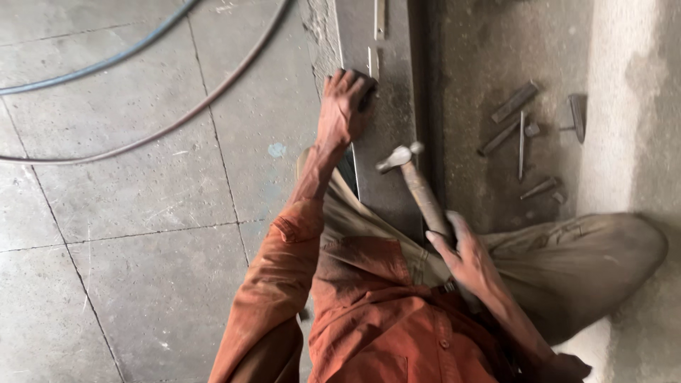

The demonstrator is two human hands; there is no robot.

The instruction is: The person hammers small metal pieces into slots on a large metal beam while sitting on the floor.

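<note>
Grey paving slabs (pixel 142 213) cover the ground, crossed by two long hoses (pixel 142 92) that curve away at the upper left, and a rough concrete strip runs beside them on the right. Between the two lies a long flat grey steel bar (pixel 386 142), reaching away from the person in the orange shirt. The left hand (pixel 344 106) is closed over something small and dark, pressed against the bar near a pale bracket (pixel 372 64); what it pinches is hidden by the fingers. The right hand (pixel 464 259) is wrapped round the wooden handle of a ball-peen hammer (pixel 411 170), whose steel head hangs just above the bar, near the left wrist. With the head that close to the holding fingers, a glancing or misjudged blow could well land on the knuckles, and a struck piece held only by fingertips might skid off the smooth steel. Loose dark metal chisels and punches (pixel 521 135) lie scattered on the concrete, well apart from both hands.
</note>
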